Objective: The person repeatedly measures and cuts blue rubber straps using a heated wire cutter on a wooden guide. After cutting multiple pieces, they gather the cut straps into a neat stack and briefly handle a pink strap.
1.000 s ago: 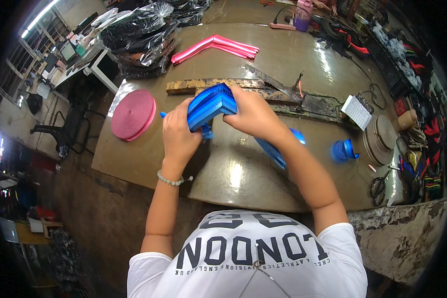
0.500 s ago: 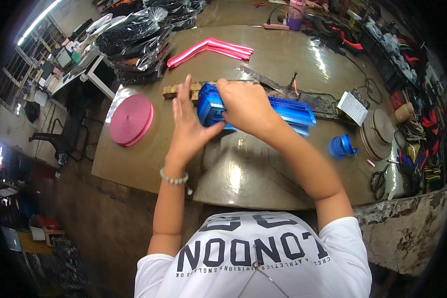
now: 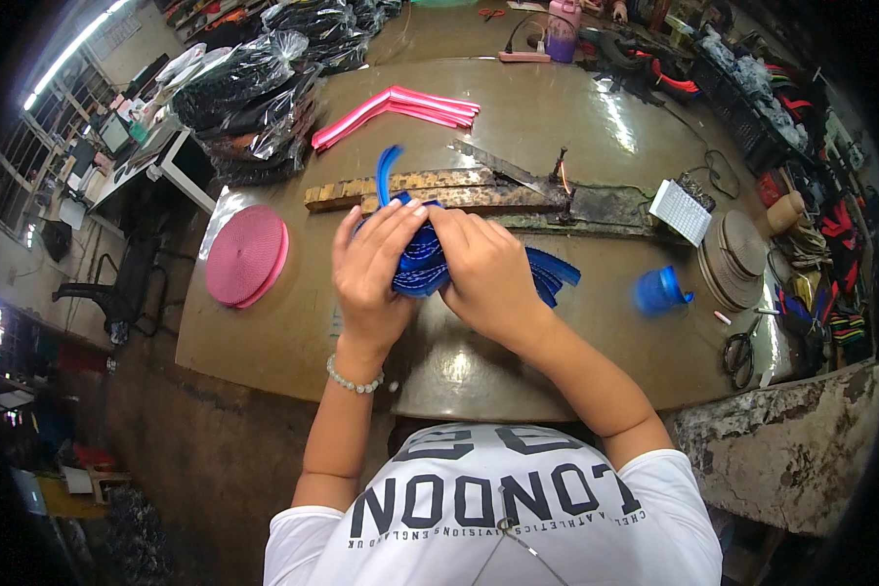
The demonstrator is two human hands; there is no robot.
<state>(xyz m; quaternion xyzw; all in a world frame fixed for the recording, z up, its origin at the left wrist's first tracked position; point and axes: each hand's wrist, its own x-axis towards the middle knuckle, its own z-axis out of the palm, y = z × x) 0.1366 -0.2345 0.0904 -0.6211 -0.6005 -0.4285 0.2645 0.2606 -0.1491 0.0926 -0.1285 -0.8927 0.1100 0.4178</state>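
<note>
L hand (image 3: 369, 283) & R hand (image 3: 483, 273) wrapped round a bundle of shiny blue woven straps (image 3: 420, 266) — fingers bent, gripping it btwn them over the glossy brown table (image 3: 566, 371). One strap end (image 3: 384, 176) sticks out past L hand; more blue ends (image 3: 554, 273) beside R hand — flat round pink webbing coil (image 3: 244, 256) off L.

On my feed I see a lit tube light (image 3: 76, 52) at ten o'clock beside barred windows (image 3: 27, 142), a black chair (image 3: 93, 292) at nine, brown floor (image 3: 200, 435) at eight.
</note>
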